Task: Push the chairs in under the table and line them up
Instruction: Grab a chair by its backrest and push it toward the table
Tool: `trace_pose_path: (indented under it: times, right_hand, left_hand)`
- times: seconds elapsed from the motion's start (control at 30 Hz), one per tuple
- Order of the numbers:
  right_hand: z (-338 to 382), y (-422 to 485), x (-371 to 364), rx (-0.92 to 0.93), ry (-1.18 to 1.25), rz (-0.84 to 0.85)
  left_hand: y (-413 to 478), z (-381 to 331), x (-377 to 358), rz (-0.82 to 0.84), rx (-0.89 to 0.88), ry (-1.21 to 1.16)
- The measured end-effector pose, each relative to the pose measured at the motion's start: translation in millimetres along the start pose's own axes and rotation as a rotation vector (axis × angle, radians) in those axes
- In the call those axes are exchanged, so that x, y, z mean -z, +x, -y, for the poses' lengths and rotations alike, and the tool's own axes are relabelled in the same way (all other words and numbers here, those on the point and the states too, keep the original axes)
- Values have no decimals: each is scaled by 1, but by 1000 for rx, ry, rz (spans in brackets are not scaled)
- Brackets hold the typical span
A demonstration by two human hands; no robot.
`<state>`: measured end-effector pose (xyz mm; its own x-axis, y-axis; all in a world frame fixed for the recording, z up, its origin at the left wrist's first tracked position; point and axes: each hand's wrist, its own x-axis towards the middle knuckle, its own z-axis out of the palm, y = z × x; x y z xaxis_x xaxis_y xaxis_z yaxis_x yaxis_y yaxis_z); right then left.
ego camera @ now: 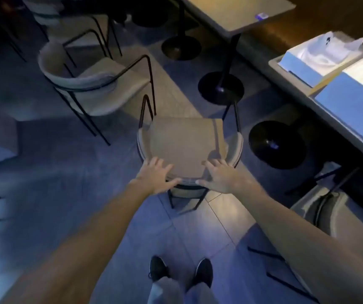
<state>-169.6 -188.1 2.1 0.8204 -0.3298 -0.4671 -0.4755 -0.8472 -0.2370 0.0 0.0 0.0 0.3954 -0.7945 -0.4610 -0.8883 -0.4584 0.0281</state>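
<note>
left hand (157, 174) | fingers spread, resting on chair (186, 145) backrest, ungripped | right hand (220, 175) | same, beside it | table (237, 13) well apart

The near chair (185, 145) is standing before both hands, a second chair (93, 84) sitting behind-left of it, the worktop (290, 69) lying to its right.

Dim bluish light, soft blur, wide-angle warping at edges.
</note>
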Motion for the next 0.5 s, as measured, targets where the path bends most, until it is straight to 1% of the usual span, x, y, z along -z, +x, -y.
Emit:
trace_pose_path:
  times: [0.03,0.17,0.27,0.4,0.5]
  right_hand:
    - [0,5,-8,13,-33,16]
    - [-8,22,-38,36,-150,59]
    - [-10,34,-50,29,-238,85]
    - [-21,56,-65,17,-306,71]
    - [-29,69,-73,61,-350,55]
  left_hand:
    - [5,-1,-6,23,-17,32]
    - [31,-4,-36,24,-76,137]
    - [47,-5,-51,67,-73,168]
    - [65,-6,-62,96,-82,173]
    - [76,-6,-66,103,-107,195]
